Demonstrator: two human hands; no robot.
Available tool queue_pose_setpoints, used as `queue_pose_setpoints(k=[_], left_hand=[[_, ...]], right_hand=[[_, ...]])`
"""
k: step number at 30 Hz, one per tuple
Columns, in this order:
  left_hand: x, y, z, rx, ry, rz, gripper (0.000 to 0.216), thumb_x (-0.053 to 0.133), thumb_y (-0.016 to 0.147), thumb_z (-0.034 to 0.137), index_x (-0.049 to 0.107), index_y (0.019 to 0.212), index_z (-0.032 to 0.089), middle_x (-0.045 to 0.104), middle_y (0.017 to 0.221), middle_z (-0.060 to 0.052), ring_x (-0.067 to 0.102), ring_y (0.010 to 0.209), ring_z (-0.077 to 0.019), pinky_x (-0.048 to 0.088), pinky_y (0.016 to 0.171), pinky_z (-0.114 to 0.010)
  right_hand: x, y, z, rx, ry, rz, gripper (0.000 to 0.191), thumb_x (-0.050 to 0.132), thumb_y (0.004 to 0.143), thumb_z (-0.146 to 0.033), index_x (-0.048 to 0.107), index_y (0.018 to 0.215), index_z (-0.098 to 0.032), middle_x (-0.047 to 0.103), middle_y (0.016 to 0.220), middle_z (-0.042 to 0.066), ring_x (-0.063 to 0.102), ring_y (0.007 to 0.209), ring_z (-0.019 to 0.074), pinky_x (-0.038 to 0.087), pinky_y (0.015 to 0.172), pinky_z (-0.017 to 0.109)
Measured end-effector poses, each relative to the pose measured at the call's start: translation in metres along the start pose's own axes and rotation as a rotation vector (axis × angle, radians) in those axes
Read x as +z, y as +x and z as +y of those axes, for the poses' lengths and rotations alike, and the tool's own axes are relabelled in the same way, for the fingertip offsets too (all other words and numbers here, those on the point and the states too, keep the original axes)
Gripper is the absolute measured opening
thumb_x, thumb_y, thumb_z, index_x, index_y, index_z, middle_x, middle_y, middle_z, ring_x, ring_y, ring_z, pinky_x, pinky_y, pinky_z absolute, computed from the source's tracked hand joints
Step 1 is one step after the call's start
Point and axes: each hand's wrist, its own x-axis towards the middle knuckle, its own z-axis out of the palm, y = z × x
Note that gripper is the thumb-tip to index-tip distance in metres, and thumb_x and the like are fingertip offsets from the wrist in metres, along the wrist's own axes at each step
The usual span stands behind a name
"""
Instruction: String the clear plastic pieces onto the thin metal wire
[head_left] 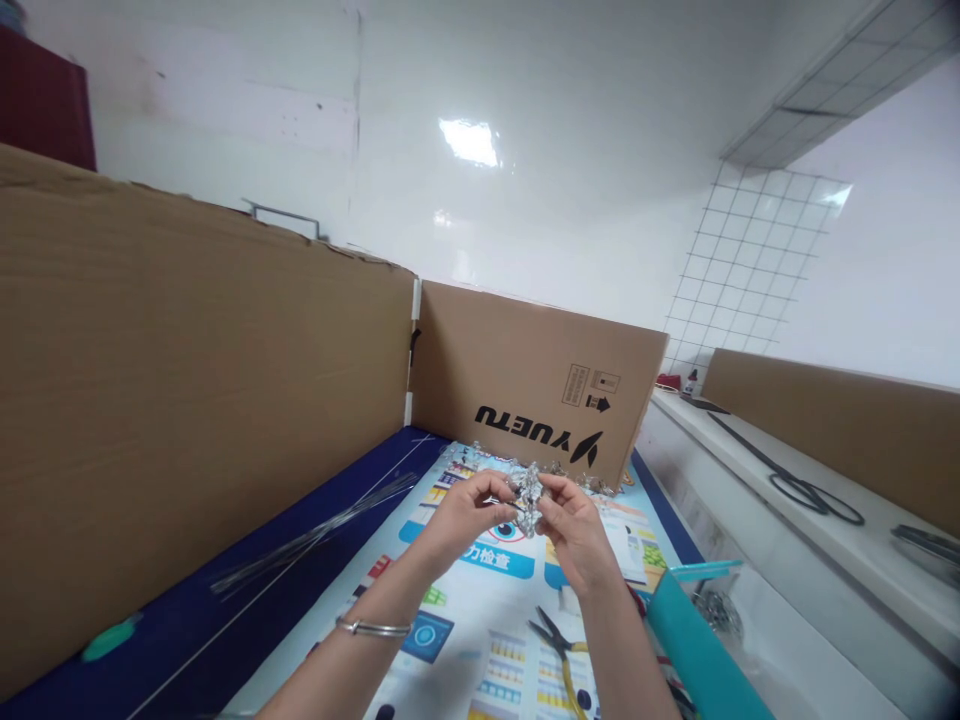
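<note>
A small cluster of shiny, clear or silvery beads (pixel 529 490) is held up between my two hands, above a printed mat (pixel 450 640). My left hand (pixel 480 505) pinches its left side between thumb and fingers. On its right side, my right hand (pixel 568 515) grips with thumb and fingertips. Fine detail of the cluster, such as any wire in it, is too small to make out. Below my right hand lie pliers (pixel 559 645) with yellow handles, partly covered by my forearm.
Cardboard walls (pixel 195 400) stand at the left and back. Thin wires (pixel 322 530) lie on the blue surface at left, near a green item (pixel 109 640). More shiny pieces (pixel 600 485) lie along the back. At right are a teal box (pixel 697 650) and scissors (pixel 806 490) on a white ledge.
</note>
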Motion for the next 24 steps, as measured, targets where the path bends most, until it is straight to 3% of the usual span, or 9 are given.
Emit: queue_pose_setpoints(k=[14, 19, 24], left_hand=[[0.002, -0.002, 0.001, -0.021, -0.032, 0.005, 0.013, 0.069, 0.062, 0.012, 0.061, 0.072, 0.015, 0.057, 0.095, -0.004, 0.056, 0.082, -0.0164, 0.046, 0.069, -0.026], [-0.012, 0.001, 0.001, -0.007, -0.069, 0.026, 0.013, 0.070, 0.061, 0.011, 0.060, 0.068, 0.014, 0.057, 0.090, -0.003, 0.055, 0.087, -0.0166, 0.044, 0.074, -0.026], [-0.026, 0.003, 0.000, -0.012, -0.123, 0.039, 0.012, 0.069, 0.065, 0.013, 0.059, 0.073, 0.014, 0.057, 0.090, -0.003, 0.055, 0.082, -0.0151, 0.045, 0.069, -0.025]], right_hand=[[0.004, -0.001, 0.000, 0.020, 0.004, 0.020, 0.032, 0.073, 0.068, -0.030, 0.063, 0.097, -0.023, 0.061, 0.087, 0.001, 0.052, 0.069, 0.0118, 0.044, 0.057, 0.022], [-0.005, 0.002, -0.003, 0.012, 0.012, 0.050, 0.035, 0.075, 0.065, -0.030, 0.063, 0.097, -0.023, 0.060, 0.085, 0.002, 0.053, 0.069, 0.0123, 0.044, 0.055, 0.022], [-0.016, 0.004, -0.008, -0.001, 0.020, 0.078, 0.034, 0.075, 0.066, -0.029, 0.064, 0.098, -0.022, 0.059, 0.077, 0.001, 0.052, 0.067, 0.0116, 0.044, 0.054, 0.021]])
